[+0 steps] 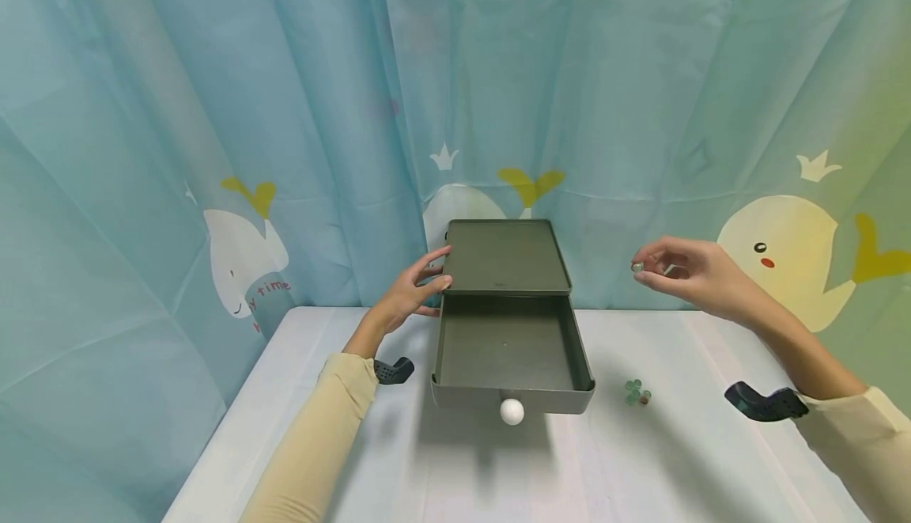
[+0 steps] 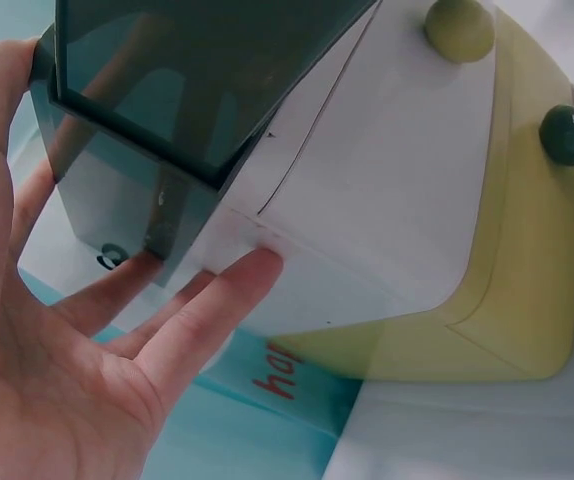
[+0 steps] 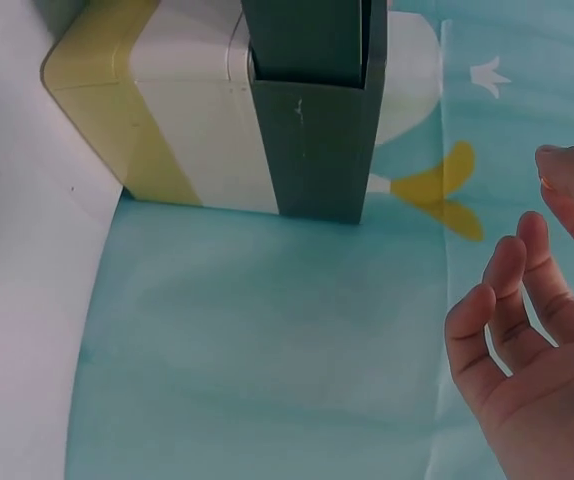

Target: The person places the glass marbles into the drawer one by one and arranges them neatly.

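A small drawer cabinet stands on the table, its dark green top drawer pulled out by its white knob side. My left hand rests against the cabinet's left side; fairly straight, spread fingers touch the green and white walls in the left wrist view. To the right, above the table, my right hand pinches a small shiny greenish piece between thumb and index finger. Its exact kind is too small to tell. The right wrist view shows the other fingers loosely bent.
A green clover-shaped trinket with a small brown part lies on the white table, right of the drawer. Below are a white drawer and a yellow drawer, both closed. A patterned curtain hangs behind.
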`<state>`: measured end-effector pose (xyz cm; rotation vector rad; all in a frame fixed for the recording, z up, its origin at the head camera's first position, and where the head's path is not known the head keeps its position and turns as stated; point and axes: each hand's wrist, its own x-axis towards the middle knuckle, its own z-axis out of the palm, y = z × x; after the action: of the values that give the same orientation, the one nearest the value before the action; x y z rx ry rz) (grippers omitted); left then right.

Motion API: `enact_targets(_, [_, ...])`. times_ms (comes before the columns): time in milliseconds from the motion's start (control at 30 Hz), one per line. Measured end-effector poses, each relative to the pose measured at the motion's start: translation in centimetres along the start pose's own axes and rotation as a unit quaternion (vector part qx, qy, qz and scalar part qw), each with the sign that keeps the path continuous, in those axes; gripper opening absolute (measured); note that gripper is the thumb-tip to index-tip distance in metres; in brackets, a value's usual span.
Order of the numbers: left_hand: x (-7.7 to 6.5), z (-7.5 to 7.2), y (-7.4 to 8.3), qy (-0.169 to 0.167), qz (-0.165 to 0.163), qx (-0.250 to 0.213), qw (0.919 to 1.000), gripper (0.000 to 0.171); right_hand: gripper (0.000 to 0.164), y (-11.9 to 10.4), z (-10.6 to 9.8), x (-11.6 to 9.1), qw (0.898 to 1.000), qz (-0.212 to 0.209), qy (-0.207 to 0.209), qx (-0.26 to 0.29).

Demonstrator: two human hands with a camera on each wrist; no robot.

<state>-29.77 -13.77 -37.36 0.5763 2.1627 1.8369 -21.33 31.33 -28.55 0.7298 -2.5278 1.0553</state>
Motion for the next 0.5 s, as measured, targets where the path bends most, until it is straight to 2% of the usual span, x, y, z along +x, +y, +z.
enact_targets(233, [0.0, -0.2, -0.2, 0.001, -0.001, 0.002, 1.0000, 0.064, 0.020, -0.9, 0.5, 1.6, 0.998, -0.045, -0.038, 0.014])
enact_targets(500, [0.0, 0.1, -0.1, 0.005, -0.005, 0.003, 1.0000, 0.063, 0.018, -2.9, 1.5, 3.7, 0.994, -0.049, -0.092, 0.037])
